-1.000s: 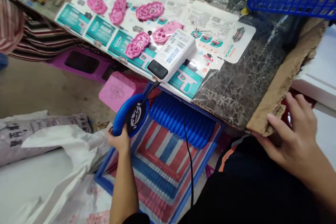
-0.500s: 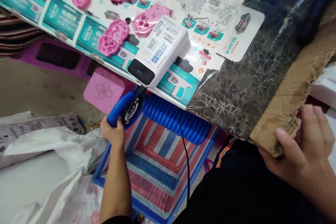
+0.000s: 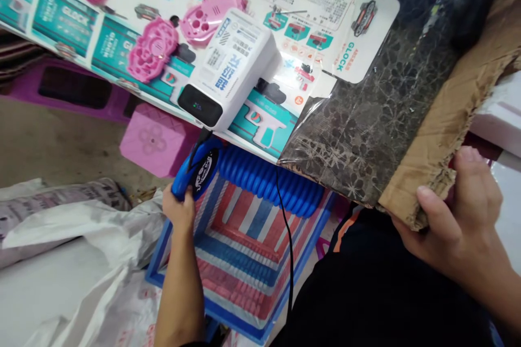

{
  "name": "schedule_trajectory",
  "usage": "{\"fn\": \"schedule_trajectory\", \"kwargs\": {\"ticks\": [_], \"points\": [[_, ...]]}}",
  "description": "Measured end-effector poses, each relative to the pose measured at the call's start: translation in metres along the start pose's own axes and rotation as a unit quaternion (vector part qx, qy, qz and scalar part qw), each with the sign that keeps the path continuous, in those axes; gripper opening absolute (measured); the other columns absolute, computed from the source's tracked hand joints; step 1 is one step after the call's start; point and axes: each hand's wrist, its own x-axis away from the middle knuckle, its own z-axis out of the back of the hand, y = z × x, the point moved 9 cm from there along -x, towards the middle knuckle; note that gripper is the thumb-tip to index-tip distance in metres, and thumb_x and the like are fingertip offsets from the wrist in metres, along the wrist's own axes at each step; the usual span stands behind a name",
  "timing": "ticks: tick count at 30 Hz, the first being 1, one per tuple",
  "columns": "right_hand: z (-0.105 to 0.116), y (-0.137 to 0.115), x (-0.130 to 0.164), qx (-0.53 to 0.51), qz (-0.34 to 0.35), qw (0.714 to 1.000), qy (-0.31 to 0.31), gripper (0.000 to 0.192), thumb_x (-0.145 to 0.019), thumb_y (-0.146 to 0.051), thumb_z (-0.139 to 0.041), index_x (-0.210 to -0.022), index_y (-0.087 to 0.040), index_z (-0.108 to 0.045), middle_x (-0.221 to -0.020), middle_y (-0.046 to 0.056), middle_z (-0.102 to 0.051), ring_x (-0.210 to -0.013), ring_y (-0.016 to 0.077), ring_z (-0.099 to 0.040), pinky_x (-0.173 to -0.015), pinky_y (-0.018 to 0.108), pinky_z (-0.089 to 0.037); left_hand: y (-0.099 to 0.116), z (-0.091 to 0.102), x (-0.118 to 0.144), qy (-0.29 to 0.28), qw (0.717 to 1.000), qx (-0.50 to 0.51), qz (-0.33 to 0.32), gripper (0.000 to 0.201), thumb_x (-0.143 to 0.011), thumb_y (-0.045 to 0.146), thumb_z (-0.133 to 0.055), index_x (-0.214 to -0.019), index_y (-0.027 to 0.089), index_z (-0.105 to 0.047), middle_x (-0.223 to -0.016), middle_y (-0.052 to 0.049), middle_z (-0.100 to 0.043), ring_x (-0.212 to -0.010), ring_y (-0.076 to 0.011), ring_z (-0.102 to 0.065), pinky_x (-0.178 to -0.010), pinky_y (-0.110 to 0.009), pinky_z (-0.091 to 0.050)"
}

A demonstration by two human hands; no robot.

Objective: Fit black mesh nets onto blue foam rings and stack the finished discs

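My left hand (image 3: 180,207) grips a blue disc-shaped toy (image 3: 196,172) with a black label, holding it at the left end of a row of like blue discs (image 3: 271,182). These stand on edge inside a blue crate (image 3: 240,320) lined with red, white and blue striped sheet, under the table edge. My right hand (image 3: 451,227) rests at the torn corner of a brown cardboard sheet (image 3: 451,103), thumb on top, fingers behind it; whether it grips the sheet is unclear.
A white power bank (image 3: 230,68) lies at the table edge, its black cable (image 3: 290,260) hanging down over the crate. Pink toy parts (image 3: 152,49) and printed cards (image 3: 358,38) cover the table. White sacks (image 3: 81,249) lie on the left, a pink stool (image 3: 157,138) behind.
My left hand has carried the blue disc slightly in and down toward the row in the crate. The view has shifted down and left. My right hand stays at the cardboard corner.
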Motion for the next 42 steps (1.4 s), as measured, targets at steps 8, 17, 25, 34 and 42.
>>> {"fn": "schedule_trajectory", "kwargs": {"ticks": [8,17,25,34,42], "points": [[0.0,-0.002,-0.001,0.009,-0.007,1.0,-0.006,0.064,-0.094,-0.027,-0.061,-0.155,-0.02,-0.041,-0.176,0.025,-0.016,-0.162,0.0451,-0.023,-0.125,0.071,-0.034,0.013,0.01,-0.034,-0.03,0.999,-0.017,-0.004,0.061,-0.083,0.051,-0.059,-0.131,0.013,-0.062,-0.118,-0.019,-0.072,-0.112,-0.0395,-0.069,-0.106,-0.056,-0.054],[-0.001,-0.005,-0.001,0.027,0.002,1.0,-0.003,0.063,-0.096,-0.03,-0.062,-0.155,-0.018,-0.04,-0.175,0.028,-0.018,-0.162,0.0455,-0.023,-0.121,0.074,-0.038,0.027,0.012,-0.059,-0.035,0.998,-0.043,-0.02,0.06,-0.086,0.046,-0.06,-0.135,0.011,-0.061,-0.127,-0.021,-0.071,-0.121,-0.0423,-0.066,-0.107,-0.057,-0.052],[-0.002,-0.004,0.002,0.037,-0.013,0.999,-0.006,0.056,-0.099,-0.035,-0.06,-0.15,-0.02,-0.043,-0.173,0.029,-0.022,-0.161,0.0466,-0.025,-0.119,0.076,-0.039,0.034,-0.013,-0.037,-0.064,0.996,-0.032,-0.054,0.056,-0.089,0.037,-0.058,-0.138,0.008,-0.059,-0.132,-0.023,-0.068,-0.127,-0.0389,-0.064,-0.112,-0.054,-0.051],[-0.001,-0.002,0.0,0.02,-0.018,1.0,-0.005,0.047,-0.095,-0.028,-0.062,-0.14,-0.021,-0.049,-0.176,0.024,-0.02,-0.162,0.0433,-0.024,-0.122,0.074,-0.036,0.034,-0.018,-0.066,-0.089,0.995,-0.035,-0.03,0.056,-0.089,0.031,-0.06,-0.138,0.004,-0.058,-0.135,-0.027,-0.064,-0.13,-0.0427,-0.061,-0.114,-0.059,-0.047],[-0.001,-0.001,0.004,0.014,-0.014,1.0,-0.003,0.054,-0.091,-0.028,-0.065,-0.142,-0.024,-0.049,-0.175,0.023,-0.021,-0.162,0.0439,-0.025,-0.12,0.077,-0.036,0.041,-0.047,-0.095,-0.122,0.991,-0.023,-0.058,0.075,-0.091,0.04,-0.067,-0.152,0.005,-0.042,-0.159,-0.03,-0.043,-0.152,-0.0435,-0.04,-0.128,-0.06,-0.03]]}}
